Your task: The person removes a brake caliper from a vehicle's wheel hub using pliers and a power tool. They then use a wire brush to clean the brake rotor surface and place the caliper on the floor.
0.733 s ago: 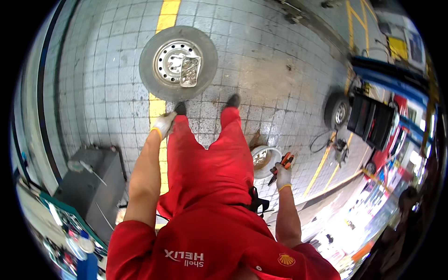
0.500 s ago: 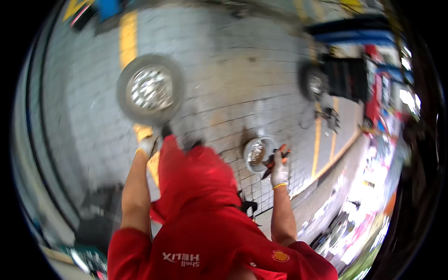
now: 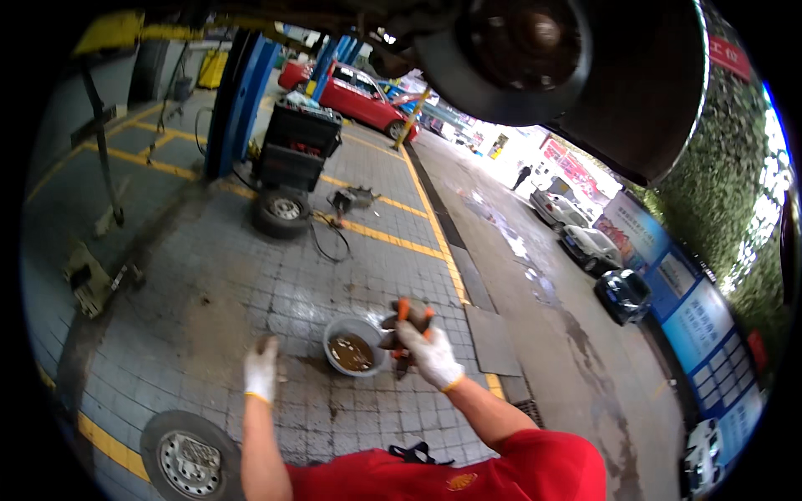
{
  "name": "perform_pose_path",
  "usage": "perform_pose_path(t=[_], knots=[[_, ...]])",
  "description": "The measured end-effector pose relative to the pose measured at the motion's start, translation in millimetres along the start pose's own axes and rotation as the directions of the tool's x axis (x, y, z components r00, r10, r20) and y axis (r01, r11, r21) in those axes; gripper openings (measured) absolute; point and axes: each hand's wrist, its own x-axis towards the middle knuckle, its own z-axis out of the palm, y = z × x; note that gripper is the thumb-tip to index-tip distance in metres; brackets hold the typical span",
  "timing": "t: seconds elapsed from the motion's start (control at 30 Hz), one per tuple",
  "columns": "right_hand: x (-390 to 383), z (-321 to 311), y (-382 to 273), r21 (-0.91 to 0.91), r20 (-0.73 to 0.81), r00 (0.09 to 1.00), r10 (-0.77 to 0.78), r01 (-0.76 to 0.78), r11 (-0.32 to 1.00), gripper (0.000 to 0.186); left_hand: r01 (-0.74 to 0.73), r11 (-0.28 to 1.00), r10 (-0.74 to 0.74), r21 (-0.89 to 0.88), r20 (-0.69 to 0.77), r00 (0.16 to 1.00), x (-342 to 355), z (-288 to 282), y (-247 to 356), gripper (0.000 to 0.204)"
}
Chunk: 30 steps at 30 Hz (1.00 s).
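My right hand (image 3: 432,355), in a white knit glove with a yellow cuff, is closed round a dark tool with orange parts (image 3: 404,311). Its exact kind does not show. The tool is beside the right rim of a grey bucket (image 3: 328,355) on the paving, which holds murky brown liquid. My left hand (image 3: 261,371), gloved the same way, is left of the bucket. Its fingers point forward with the thumb apart, and nothing shows in it. The fingertips look dirty. Overhead at the upper right hangs a brake disc (image 3: 455,75) with its hub.
A wheel (image 3: 159,451) lies at the lower left; another tyre (image 3: 281,215) is near a black tool cart (image 3: 292,150). Blue lift post (image 3: 238,104) and a metal stand arm (image 3: 104,159) are farther left. A red car (image 3: 359,96) stands beyond; parked cars line the right.
My view has swung up and to the right, bringing the brake disc into sight. The wheel is now lower left. My left hand has come away from beside it; the right still holds the orange-and-dark tool.
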Motion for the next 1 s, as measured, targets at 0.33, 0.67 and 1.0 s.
perform_pose_path(t=[0.33,0.67,1.0], knots=[[-48,-141,-130,0.302,-0.332,0.842,-0.424,0.521,0.798,0.07,-0.606,0.779,0.624,-0.158,0.114,0.773,-123,147,291,0.041],[-17,-181,-216,0.434,-0.541,0.652,-0.531,0.757,0.488,0.067,-0.981,0.03,0.999,0.191,0.032,0.036,-192,196,542,0.034],[43,-200,-358,0.316,-0.491,0.453,-0.744,0.889,0.332,0.061,-0.733,-0.285,0.959,0.618,0.19,-0.213,-171,257,666,0.059]])
